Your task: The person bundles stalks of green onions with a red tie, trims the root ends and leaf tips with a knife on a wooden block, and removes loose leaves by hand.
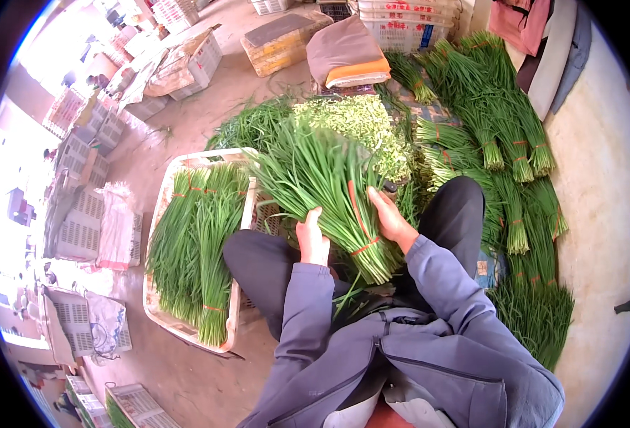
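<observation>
A large bunch of garlic chives (329, 192) is held up over my lap, its pale cut ends toward me and its leaves fanning away. My left hand (312, 237) grips its left side, thumb on top. On the right side my right hand (392, 220) clasps it, with most of the fingers hidden behind the stalks. A red band (366, 247) circles the bunch near the cut ends. A red strip (358, 207) runs up the stalks beside my right hand; I cannot tell whether it joins the band.
Left of my knee stands a white plastic crate (155, 285) with banded bunches. More tied bunches (507, 135) lie piled at the right along the wall. Ahead are loose leaves (254, 125), pale trimmings (361, 125) and a folded cloth stack (347, 53). Other crates (199, 68) line the far left.
</observation>
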Available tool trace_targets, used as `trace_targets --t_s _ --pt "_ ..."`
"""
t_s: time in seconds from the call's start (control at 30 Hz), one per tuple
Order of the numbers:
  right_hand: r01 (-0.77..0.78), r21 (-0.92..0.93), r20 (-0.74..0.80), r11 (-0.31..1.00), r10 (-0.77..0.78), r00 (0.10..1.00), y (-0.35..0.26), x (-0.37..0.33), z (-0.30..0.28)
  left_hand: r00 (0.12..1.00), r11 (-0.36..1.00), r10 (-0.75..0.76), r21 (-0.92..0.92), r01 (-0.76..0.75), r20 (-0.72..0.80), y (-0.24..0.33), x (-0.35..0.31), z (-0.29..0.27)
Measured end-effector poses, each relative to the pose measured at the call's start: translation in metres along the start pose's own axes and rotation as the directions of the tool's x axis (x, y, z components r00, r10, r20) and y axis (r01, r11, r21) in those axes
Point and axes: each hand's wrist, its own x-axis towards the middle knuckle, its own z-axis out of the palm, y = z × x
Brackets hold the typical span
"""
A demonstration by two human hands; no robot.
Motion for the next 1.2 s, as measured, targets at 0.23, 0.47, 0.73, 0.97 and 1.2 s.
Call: trace_targets --t_s 0.23,0.47,0.73,0.97,1.2 --pt "0.125 -0.477 -0.008 0.87 -0.147 0.989 -0.011 0.008 0.024 0.997 0.997 0.079 -0.001 -0.079 0.027 0.003 -0.004 0.005" --pt "0.12 -0.337 -0.057 0.934 -0.147 0.987 0.0 0.006 0.022 0.999 1.0 0.019 -0.015 -0.019 0.027 0.004 0.0 -0.003" --pt "0.189 -0.755 -0.034 0.628 -0.325 0.945 0.008 0.004 0.03 0.982 0.96 0.149 0.223 -0.172 0.113 -0.01 -0.006 0.004" --pt "0.18 -0.442 -0.118 0.879 -0.255 0.96 -0.005 0.002 0.029 1.0 1.0 0.024 -0.002 -0.023 0.019 0.0 -0.009 0.002" --pt "0.096 -0.603 -0.076 0.792 -0.177 0.981 -0.025 0.0 0.032 1.0 0.999 -0.004 -0.053 0.005 0.019 0.004 -0.013 0.007"
